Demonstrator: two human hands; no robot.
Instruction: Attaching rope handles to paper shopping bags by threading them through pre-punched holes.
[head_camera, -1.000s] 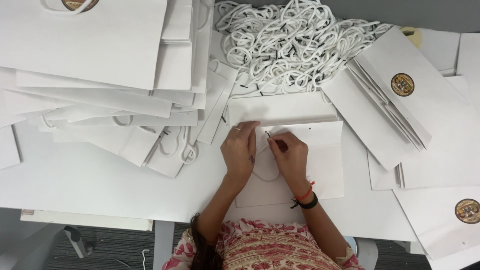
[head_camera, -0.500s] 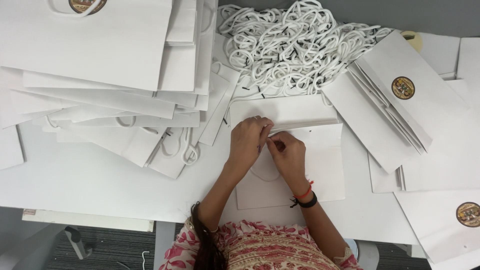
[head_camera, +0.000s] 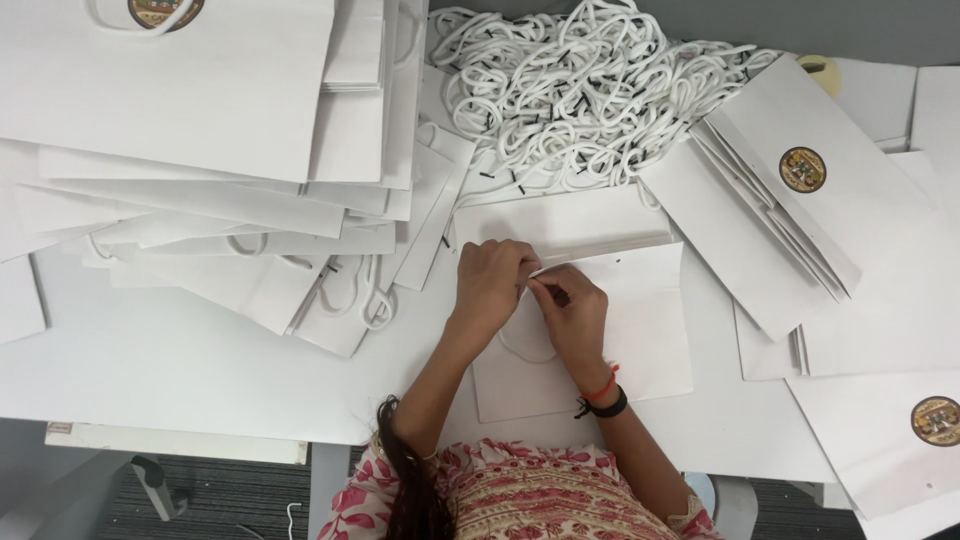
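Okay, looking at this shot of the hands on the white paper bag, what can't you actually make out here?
Head view only:
- Fingertips of left hand and right hand: pressed together, hiding what they pinch.
- White paper bag: top edge covered by both hands.
- Cord loop: upper ends hidden under the hands.
- Round stickers: design too small.
- Stacked bags: cut by frame edge.

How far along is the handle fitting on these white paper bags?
Done: a fanned stack of bags at left shows cord handles. In hand: both the left hand and right hand pinch at the top edge of a flat bag, one cord loop visible below. Left: a large cord pile and handle-less stacks at right.
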